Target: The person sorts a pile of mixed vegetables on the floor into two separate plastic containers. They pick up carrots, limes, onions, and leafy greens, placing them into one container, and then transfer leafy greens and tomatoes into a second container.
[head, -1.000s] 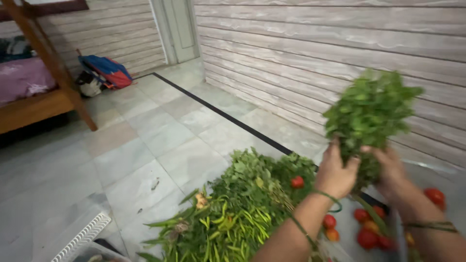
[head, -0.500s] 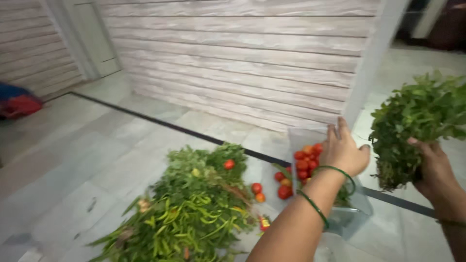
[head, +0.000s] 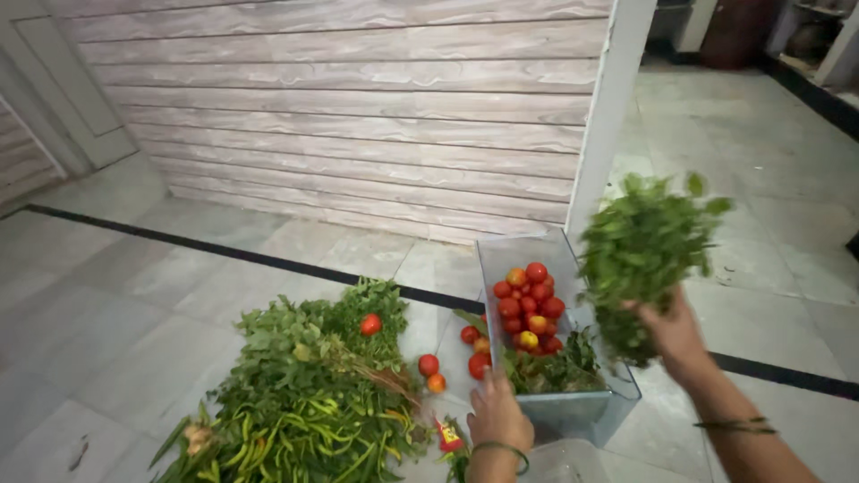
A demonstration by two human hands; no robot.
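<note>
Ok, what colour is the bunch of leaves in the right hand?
Green: the leafy bunch held up by the right hand shows clearly in the head view.

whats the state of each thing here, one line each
right hand: raised, gripping the herb bunch
herb bunch: held in the air beside the bin
left hand: resting on the bin's near edge
clear plastic bin: open, holding tomatoes and greens
tomatoes: piled at the bin's far end
green chillies: heaped on the floor
</note>
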